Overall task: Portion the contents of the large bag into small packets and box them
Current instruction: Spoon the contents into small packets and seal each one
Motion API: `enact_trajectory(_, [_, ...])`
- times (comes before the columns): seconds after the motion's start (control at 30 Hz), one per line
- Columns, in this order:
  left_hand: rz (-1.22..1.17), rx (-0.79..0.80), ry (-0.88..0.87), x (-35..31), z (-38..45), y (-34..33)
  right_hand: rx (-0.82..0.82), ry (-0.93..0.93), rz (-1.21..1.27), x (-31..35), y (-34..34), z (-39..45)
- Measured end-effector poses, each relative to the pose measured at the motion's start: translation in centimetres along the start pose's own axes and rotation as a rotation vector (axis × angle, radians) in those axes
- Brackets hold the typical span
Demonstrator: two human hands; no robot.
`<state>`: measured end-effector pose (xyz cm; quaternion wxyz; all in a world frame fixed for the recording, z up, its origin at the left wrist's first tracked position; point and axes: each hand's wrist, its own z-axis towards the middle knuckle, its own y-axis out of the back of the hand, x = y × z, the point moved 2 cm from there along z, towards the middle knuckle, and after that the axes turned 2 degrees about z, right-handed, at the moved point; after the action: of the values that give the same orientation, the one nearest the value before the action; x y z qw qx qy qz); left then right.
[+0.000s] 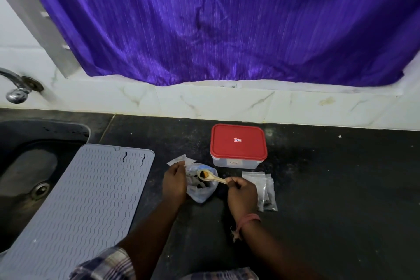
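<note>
While right hand (242, 191) pinches wooden spoon (210, 177), handle lying rightward, bowl over large bag (201, 185), left hand (175, 183) gripping its rim

- Right hand (241, 195) pinches a wooden spoon (210, 177) over the open large bag (201, 185).
- Left hand (174, 183) grips the bag's edge.
- Red-lidded box (238, 145), closed, stands behind on the dark worktop (329, 177).
- Small packets (264, 191) lie right of the right hand.
- Grey mat (86, 200) overlaps the sink (27, 166).

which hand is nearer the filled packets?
Right. The right hand sits just beside the filled packets; the left hand is across the large bag.
</note>
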<state>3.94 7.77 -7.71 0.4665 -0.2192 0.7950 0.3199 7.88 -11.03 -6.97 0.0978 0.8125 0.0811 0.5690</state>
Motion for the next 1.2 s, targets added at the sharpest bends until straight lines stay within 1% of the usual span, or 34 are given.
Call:
enact_trajectory(0.1, [0.097,-0.062,-0.028,0.0,-0.2,0.6,0.011,0.003,-0.012,0.1,0.1,-0.2])
enact_trajectory(0.2, [0.076,-0.063,-0.034,0.2,-0.2,1.0,0.012,-0.004,-0.032,-0.2,0.2,-0.3])
enact_trajectory(0.23, [0.006,-0.091,-0.042,0.9,0.3,1.1,0.010,-0.007,-0.033,-0.3,0.2,-0.3])
enact_trajectory(0.27, [-0.005,-0.006,-0.061,1.3,0.4,1.1,0.009,-0.010,-0.036,-0.3,0.2,-0.4])
enact_trajectory(0.3, [0.127,0.060,-0.074,2.5,1.6,0.8,0.009,-0.011,-0.042,-0.3,0.2,-0.4])
enact_trajectory(0.33, [0.329,0.091,-0.126,3.3,2.2,0.6,0.012,-0.012,-0.049,-0.3,0.2,-0.4])
enact_trajectory(0.37, [0.456,0.131,-0.106,3.4,2.0,0.9,0.016,-0.014,-0.054,-0.3,0.2,-0.3])
enact_trajectory(0.4, [0.582,0.123,-0.052,3.2,1.3,1.2,0.021,-0.015,-0.060,-0.3,0.1,-0.4])
enact_trajectory(0.43, [0.570,0.084,-0.077,4.0,1.6,1.5,0.026,-0.017,-0.070,-0.3,0.0,-0.4])
enact_trajectory(0.47, [0.514,0.058,-0.056,3.4,1.1,2.0,0.028,-0.018,-0.079,-0.3,-0.1,-0.4])
enact_trajectory(0.53, [0.527,-0.006,-0.006,3.9,1.4,2.4,0.032,-0.015,-0.096,-0.4,-0.3,-0.5])
enact_trajectory(0.57, [0.537,-0.063,-0.067,3.3,1.1,2.5,0.034,-0.013,-0.104,-0.5,-0.4,-0.5])
enact_trajectory(0.63, [0.720,-0.212,-0.228,2.3,0.6,2.6,0.032,-0.017,-0.110,-0.7,-0.5,-0.6])
enact_trajectory(0.67, [0.891,-0.173,-0.184,1.8,0.1,2.5,0.028,-0.019,-0.108,-0.7,-0.5,-0.5])
enact_trajectory(0.7, [1.008,-0.155,-0.128,1.6,-0.5,2.8,0.024,-0.020,-0.109,-0.8,-0.4,-0.5])
enact_trajectory(0.73, [1.057,-0.150,-0.076,1.2,-1.0,2.9,0.021,-0.018,-0.109,-0.8,-0.4,-0.4])
enact_trajectory(0.77, [1.102,-0.133,-0.073,1.1,-1.0,2.8,0.021,-0.015,-0.108,-0.8,-0.3,-0.4])
enact_trajectory(0.8, [1.101,-0.084,-0.048,0.9,-1.3,2.8,0.022,-0.012,-0.105,-0.7,-0.4,-0.3])
enact_trajectory(0.83, [1.127,-0.071,-0.097,0.9,-1.0,2.8,0.023,-0.011,-0.103,-0.7,-0.3,-0.3])
enact_trajectory(0.9, [0.996,-0.042,-0.126,0.1,-1.0,3.0,0.028,-0.013,-0.102,-0.6,-0.3,-0.3])
enact_trajectory(0.93, [0.890,-0.055,-0.118,-0.2,-0.9,3.2,0.029,-0.013,-0.108,-0.6,-0.3,-0.4])
enact_trajectory(0.97, [0.857,-0.073,-0.117,-0.7,-0.9,3.5,0.029,-0.011,-0.115,-0.6,-0.3,-0.4])
enact_trajectory(1.07, [0.818,-0.114,-0.044,-1.2,-0.9,3.8,0.027,-0.007,-0.110,-0.5,-0.2,-0.4])
enact_trajectory(1.13, [0.757,-0.081,0.004,-1.5,-0.7,3.7,0.023,0.000,-0.094,-0.3,-0.1,-0.4])
enact_trajectory(1.2, [0.754,-0.017,0.059,-1.8,-0.6,3.6,0.011,0.011,-0.080,-0.1,0.0,-0.4])
